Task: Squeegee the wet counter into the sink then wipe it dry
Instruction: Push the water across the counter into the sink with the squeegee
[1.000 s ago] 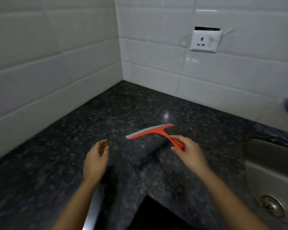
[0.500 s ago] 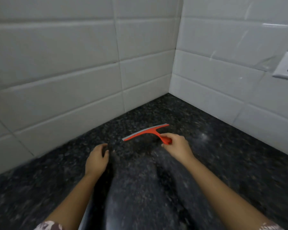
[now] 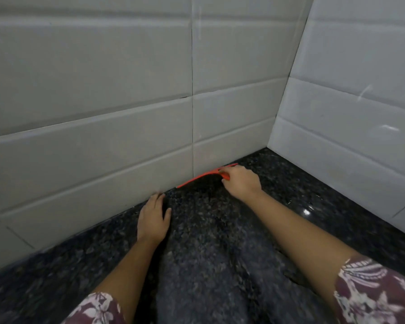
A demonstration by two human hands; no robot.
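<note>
My right hand [image 3: 241, 183] grips the handle of a red squeegee [image 3: 201, 177]. Its blade lies along the foot of the left tiled wall, down on the dark speckled granite counter [image 3: 220, 242]. Most of the handle is hidden under my fingers. My left hand [image 3: 153, 217] rests flat on the counter close to the same wall, fingers straight, a little to the left of the blade's near end. The sink is out of view.
White tiled walls [image 3: 103, 101] meet in a corner at the far right of the counter. A second tiled wall [image 3: 360, 113] runs along the right. A bright glint [image 3: 306, 212] shows on the counter by it.
My view has swung left, away from the socket and sink. My right hand carried the squeegee to the foot of the left wall and my left hand settled flat on the counter.
</note>
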